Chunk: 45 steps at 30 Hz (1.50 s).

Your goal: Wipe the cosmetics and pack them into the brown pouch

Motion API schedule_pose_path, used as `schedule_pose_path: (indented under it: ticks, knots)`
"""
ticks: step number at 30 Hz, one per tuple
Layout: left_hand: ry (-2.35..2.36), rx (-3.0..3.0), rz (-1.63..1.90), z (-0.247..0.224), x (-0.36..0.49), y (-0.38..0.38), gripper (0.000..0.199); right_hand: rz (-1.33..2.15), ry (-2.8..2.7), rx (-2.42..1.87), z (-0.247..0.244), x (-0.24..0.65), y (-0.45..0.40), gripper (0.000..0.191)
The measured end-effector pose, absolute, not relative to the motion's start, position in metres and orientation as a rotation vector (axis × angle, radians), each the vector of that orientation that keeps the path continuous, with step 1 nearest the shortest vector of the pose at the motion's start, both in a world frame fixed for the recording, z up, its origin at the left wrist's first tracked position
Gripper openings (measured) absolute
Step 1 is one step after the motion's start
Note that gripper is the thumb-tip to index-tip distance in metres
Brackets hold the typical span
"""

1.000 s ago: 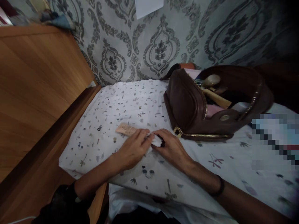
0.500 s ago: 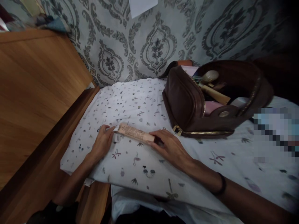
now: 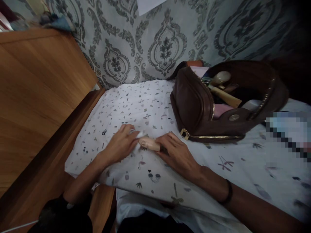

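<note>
A peach-beige cosmetic tube (image 3: 150, 144) with small print lies low over the patterned sheet. My right hand (image 3: 179, 157) is closed on its right end, thumb below and fingers above. My left hand (image 3: 122, 144) pinches a thin white wipe (image 3: 139, 133), blurred by motion, against the tube's left part. The wipe and the fingers cover that end of the tube, so it is hidden.
An unzipped brown bag (image 3: 189, 97) full of bottles and tubes stands to the right. A white sheet (image 3: 131, 100) with small prints covers the bed. Wooden furniture (image 3: 43, 81) rises on the left, a patterned curtain (image 3: 165, 45) behind. A blurred-out device (image 3: 291, 129) lies far right.
My left hand has moved right along the tube with the white wipe, covering more of the tube. My right hand keeps its hold at the other end.
</note>
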<state>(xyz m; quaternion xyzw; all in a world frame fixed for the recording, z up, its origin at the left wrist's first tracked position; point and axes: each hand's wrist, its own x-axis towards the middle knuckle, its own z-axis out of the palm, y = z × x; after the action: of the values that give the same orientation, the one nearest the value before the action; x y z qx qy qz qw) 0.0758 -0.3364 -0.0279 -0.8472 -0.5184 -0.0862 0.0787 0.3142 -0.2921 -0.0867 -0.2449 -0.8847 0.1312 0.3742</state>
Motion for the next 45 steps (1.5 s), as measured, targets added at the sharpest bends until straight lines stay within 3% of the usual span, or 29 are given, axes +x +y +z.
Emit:
schedule_pose_path:
  ticks: [6,11,16,20,26,29,35,38,41,45]
  knots:
    - [-1.985,-2.650,-0.458,-0.021,0.013,-0.343,0.019,0.397,-2.312,-0.656,-0.091,0.313,-0.290,0.024]
    - [-2.278,-2.513,-0.874,-0.042,0.011,-0.333,0.033,0.463,-2.348,-0.732,-0.091,0.313,-0.289,0.019]
    - [-2.270,-2.249,-0.965,-0.051,0.015,-0.314,0.040,0.540,-2.278,-0.751,-0.091,0.315,-0.288,0.025]
    - [-2.161,-2.147,-0.871,-0.051,0.031,-0.307,0.035,0.647,-2.210,-0.806,-0.093,0.315,-0.288,0.031]
    - [-1.364,-2.477,-0.532,-0.064,0.103,-0.321,0.027,0.798,-2.133,-0.927,-0.096,0.313,-0.289,0.054]
    - [-1.188,-2.581,-0.434,-0.066,0.120,-0.327,0.033,0.769,-2.149,-0.931,-0.096,0.313,-0.289,0.064]
    - [-1.398,-2.580,-0.276,-0.059,0.068,-0.320,0.050,0.817,-2.124,-0.856,-0.089,0.316,-0.287,0.038]
    - [-1.535,-2.551,-0.297,-0.055,0.040,-0.318,0.044,0.828,-2.135,-0.844,-0.083,0.316,-0.288,0.028]
    - [-1.605,-2.559,-0.322,-0.051,0.026,-0.318,0.030,0.830,-2.177,-0.856,-0.076,0.316,-0.291,0.032]
    - [-1.642,-2.623,-0.387,-0.041,0.020,-0.310,0.028,0.864,-2.195,-0.859,-0.068,0.318,-0.294,0.038]
